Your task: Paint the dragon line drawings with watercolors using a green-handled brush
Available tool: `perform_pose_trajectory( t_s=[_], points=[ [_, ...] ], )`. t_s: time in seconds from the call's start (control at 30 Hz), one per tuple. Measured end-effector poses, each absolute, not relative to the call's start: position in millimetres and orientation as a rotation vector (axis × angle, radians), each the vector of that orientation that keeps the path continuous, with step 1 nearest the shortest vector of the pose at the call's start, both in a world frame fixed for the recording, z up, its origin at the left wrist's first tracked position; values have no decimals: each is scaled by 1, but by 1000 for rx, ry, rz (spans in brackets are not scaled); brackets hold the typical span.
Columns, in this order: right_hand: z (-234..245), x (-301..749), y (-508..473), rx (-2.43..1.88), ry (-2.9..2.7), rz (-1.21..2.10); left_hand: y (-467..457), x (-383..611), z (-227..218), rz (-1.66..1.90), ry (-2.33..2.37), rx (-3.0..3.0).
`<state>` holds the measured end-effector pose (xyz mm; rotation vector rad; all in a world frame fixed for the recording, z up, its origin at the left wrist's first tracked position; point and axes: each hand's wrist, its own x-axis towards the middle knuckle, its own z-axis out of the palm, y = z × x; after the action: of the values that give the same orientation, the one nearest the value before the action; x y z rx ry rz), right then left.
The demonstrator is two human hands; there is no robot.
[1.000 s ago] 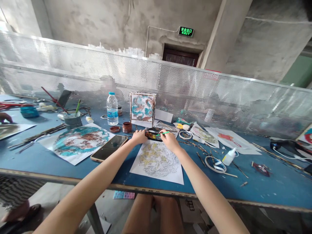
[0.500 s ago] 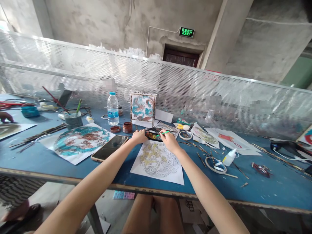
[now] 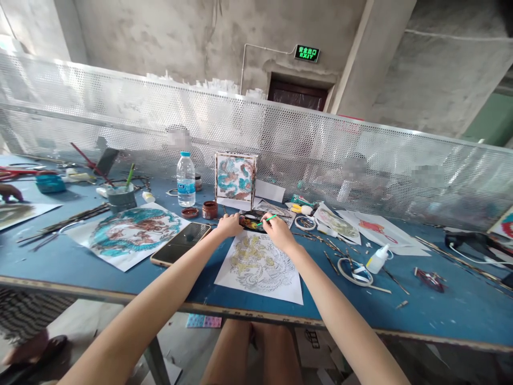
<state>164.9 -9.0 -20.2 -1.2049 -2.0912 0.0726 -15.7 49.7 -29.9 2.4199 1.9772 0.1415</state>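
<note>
Right hand (image 3: 277, 231): clamped on thin green tool (image 3: 272, 217) at right end of black palette (image 3: 249, 217). Tool's long axis: slanting down-left, tip over palette. Left hand (image 3: 230, 225): at palette's left end, can't tell if gripping. Drawing sheet (image 3: 260, 267): just nearside of palette, on counter (image 3: 192, 294).

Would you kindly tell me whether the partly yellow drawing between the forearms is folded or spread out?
Spread out: the drawing lies flat on the blue table, with both near corners showing.
</note>
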Motion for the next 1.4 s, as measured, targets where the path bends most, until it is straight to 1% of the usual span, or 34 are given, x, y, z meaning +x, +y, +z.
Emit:
perform_pose_trajectory(
  t_s=[1.03, 1.4],
  points=[
    [-20, 164, -7, -1269, -2030, 49, 51, -16, -33, 163, 1976, 2433],
    [-17, 174, -4, -1222, -1835, 184, 47, -18, -27, 170, 1964, 2410]
  ],
)
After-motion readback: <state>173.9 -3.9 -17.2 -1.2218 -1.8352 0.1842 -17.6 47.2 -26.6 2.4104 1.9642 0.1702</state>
